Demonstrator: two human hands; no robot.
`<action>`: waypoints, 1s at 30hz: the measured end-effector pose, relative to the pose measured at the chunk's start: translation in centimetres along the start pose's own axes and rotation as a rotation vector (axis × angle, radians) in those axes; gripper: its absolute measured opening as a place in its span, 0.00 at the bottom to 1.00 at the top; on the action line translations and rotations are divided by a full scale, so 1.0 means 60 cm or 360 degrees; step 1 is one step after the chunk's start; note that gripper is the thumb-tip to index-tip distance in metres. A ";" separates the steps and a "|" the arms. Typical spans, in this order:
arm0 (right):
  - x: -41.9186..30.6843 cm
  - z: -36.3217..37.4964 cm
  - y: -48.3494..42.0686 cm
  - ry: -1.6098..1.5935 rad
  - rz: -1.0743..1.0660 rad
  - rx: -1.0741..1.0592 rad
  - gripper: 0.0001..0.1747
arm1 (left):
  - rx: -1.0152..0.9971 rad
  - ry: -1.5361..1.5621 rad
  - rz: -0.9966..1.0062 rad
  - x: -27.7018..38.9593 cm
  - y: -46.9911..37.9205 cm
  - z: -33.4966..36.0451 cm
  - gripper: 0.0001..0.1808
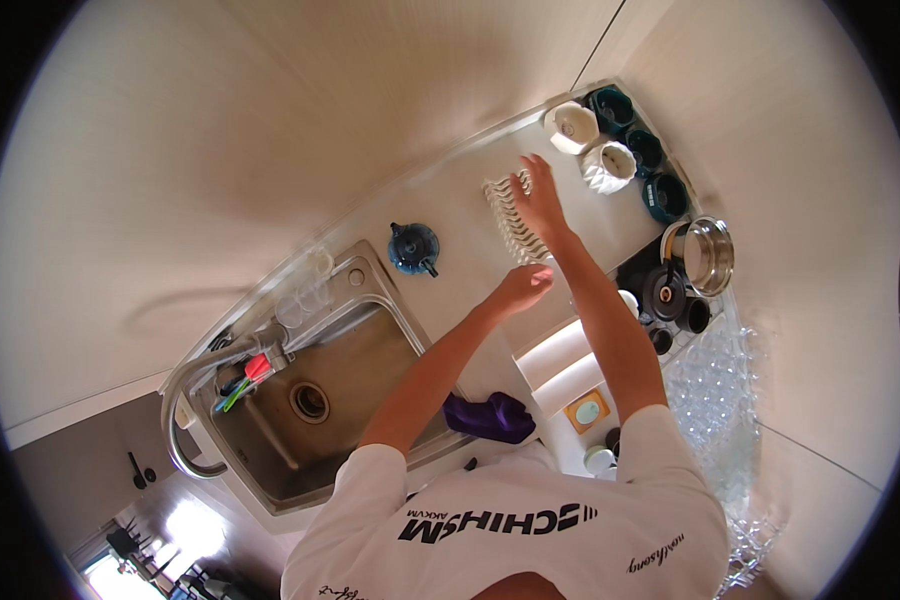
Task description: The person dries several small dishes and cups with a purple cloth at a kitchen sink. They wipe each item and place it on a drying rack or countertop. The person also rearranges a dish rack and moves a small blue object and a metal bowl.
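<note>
A cream rack with wavy slats [504, 214] lies on the pale countertop [457, 300]. Over its far end is my right hand [541, 206], its thumb apart from the fingers; whether it touches the rack cannot be told. My left hand [523, 291] is by the rack's near end with its fingers curled, and the inside of the grasp is hidden. To the left of the rack stands a blue glass teapot [413, 249]. A white faceted pot [609, 166] and a cream pot [572, 127] stand beyond my right hand.
Dark green pots [666, 197] line the back right edge. Below them are a steel pot [709, 256] and a black lidded pan [664, 292]. A steel sink [345, 360] with a curved faucet [176, 420] is at left. A purple cloth [489, 418] lies beside it; bubble wrap [712, 405] is at right.
</note>
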State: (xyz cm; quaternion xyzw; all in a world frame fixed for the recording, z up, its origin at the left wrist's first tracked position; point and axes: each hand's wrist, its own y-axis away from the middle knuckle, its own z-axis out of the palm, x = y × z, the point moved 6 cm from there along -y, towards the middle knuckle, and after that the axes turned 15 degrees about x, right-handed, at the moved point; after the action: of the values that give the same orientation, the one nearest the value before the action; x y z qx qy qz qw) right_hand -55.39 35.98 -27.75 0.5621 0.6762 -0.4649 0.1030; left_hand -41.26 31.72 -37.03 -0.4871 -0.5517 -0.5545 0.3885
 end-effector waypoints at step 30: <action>0.051 -0.087 0.235 -0.1136 0.2415 0.0472 0.34 | 0.1201 -0.0741 0.0791 0.117 -0.180 -0.139 0.16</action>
State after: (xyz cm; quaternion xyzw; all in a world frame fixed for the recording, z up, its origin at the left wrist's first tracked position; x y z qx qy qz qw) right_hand -42.40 40.96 -34.15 0.6906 -0.0245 -0.5032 0.5190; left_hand -54.23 25.17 -32.04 -0.5401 -0.6530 -0.0842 0.5243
